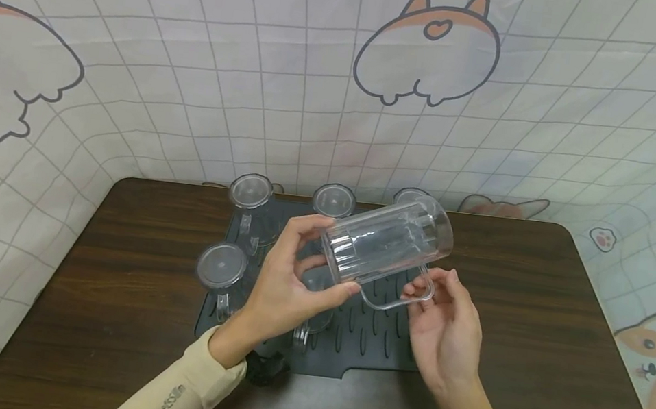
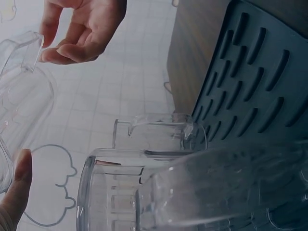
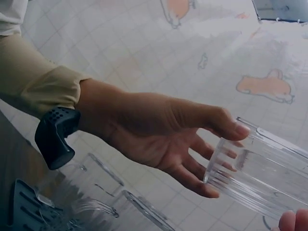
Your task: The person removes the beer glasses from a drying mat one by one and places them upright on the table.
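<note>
A clear ribbed glass mug [image 1: 392,237] is held tilted above a dark drying mat [image 1: 376,332]. My left hand [image 1: 286,289] grips its left end, thumb on the near side and fingers on the far side; the right wrist view shows this left hand [image 3: 159,130] from the side. My right hand [image 1: 445,330] pinches the mug's handle [image 1: 386,305] with bent fingertips, at the handle's right end. In the left wrist view the fingertips of that right hand [image 2: 91,33] meet the handle's corner.
Several similar mugs stand upside down on the mat, among them a front-left mug [image 1: 221,266], a back-left mug [image 1: 251,192] and a back-middle mug [image 1: 335,200]. One stands under the held mug, partly hidden. The brown table [image 1: 126,275] reaches back to a patterned cloth [image 1: 224,94].
</note>
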`<state>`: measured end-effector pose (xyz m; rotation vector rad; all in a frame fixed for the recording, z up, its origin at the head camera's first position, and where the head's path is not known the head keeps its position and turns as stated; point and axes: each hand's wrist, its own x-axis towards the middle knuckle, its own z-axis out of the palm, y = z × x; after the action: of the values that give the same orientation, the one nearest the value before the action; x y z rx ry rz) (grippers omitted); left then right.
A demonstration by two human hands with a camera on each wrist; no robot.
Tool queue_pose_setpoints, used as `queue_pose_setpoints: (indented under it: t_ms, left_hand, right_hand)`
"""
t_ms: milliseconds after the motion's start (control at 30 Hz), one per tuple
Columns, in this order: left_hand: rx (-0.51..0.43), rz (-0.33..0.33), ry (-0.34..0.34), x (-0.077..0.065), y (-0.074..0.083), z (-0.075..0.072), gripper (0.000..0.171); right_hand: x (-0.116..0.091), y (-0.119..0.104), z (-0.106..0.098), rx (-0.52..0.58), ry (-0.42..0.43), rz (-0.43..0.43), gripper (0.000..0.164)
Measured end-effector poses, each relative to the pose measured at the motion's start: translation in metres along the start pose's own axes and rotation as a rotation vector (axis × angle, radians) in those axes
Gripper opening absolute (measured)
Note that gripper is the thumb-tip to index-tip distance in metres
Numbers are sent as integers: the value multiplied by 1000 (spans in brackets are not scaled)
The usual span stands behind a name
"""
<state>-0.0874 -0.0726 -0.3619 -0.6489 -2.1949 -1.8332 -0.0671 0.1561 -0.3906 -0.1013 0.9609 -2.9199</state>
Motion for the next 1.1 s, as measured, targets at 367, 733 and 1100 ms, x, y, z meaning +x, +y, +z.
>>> queue_pose_setpoints:
  t_ms: [367,733,1100]
  left_hand:
    - [4,13,-11,1,-3,7,83]
    - [29,26,-5,-2,0,11,83]
    - [32,-12,-5,-5,1,12,83]
  right_hand:
    - [-6,7,-5,46,-38,48,45]
    - [-10,13,-2,218,-123,58,51]
    - [-12,13,-1,335,-126,124,41]
